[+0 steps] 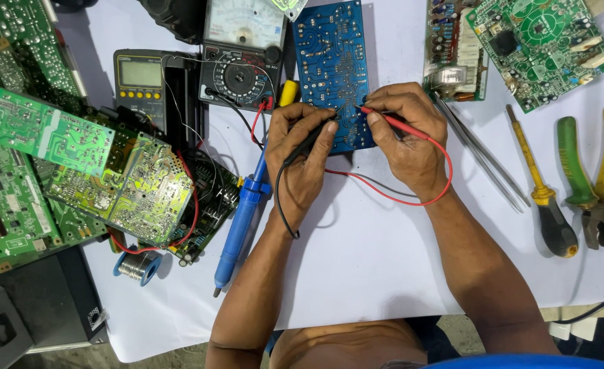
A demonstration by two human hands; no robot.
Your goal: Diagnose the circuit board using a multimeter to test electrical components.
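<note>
A blue circuit board [329,61] lies solder side up on the white table cover. My left hand [300,160] grips a black test probe [312,140] whose tip touches the board's lower edge. My right hand [404,140] grips a red test probe [391,121], its tip also on the board, close to the black one. Red and black leads run from the probes back to an analog multimeter [242,51] standing just left of the board.
Green circuit boards [76,164] pile up at the left; more boards [534,41] lie at top right. A blue desoldering pump [240,219], solder spool [138,265], digital meter [140,78], tweezers [479,154], yellow screwdriver [538,184] and green-yellow pliers [592,178] lie around.
</note>
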